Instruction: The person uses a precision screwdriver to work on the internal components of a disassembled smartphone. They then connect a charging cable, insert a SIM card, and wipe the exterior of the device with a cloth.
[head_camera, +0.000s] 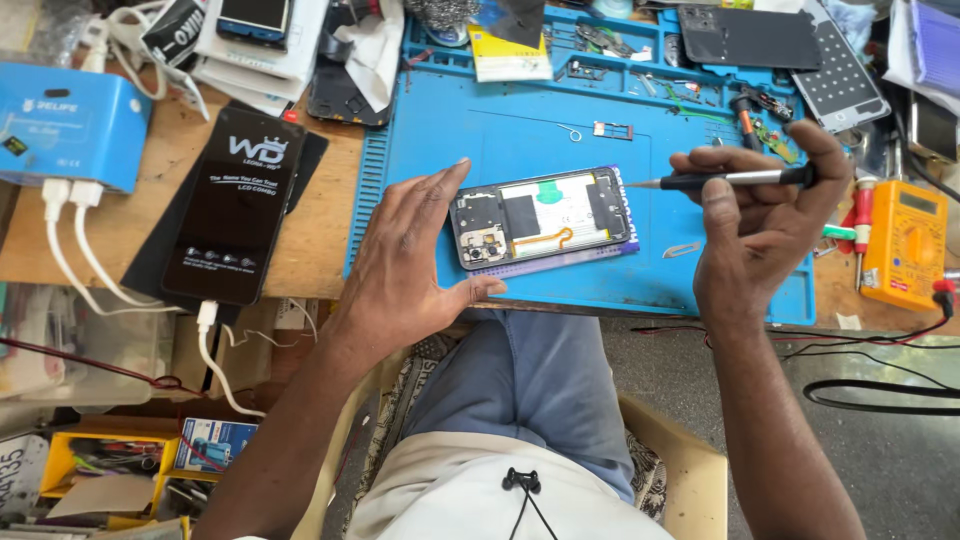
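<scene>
The opened phone (543, 217) lies on the blue mat (520, 130) near the table's (310, 240) front edge. The left hand (405, 250) rests flat and spread beside it, thumb along its near edge. The right hand (760, 225) pinches a screwdriver (725, 180), tip just beside the phone's right end.

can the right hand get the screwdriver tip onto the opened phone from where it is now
Probably yes. The right hand holds the screwdriver with its tip just beside the phone, and nothing lies between them. The left hand rests on the phone's other end.
</scene>
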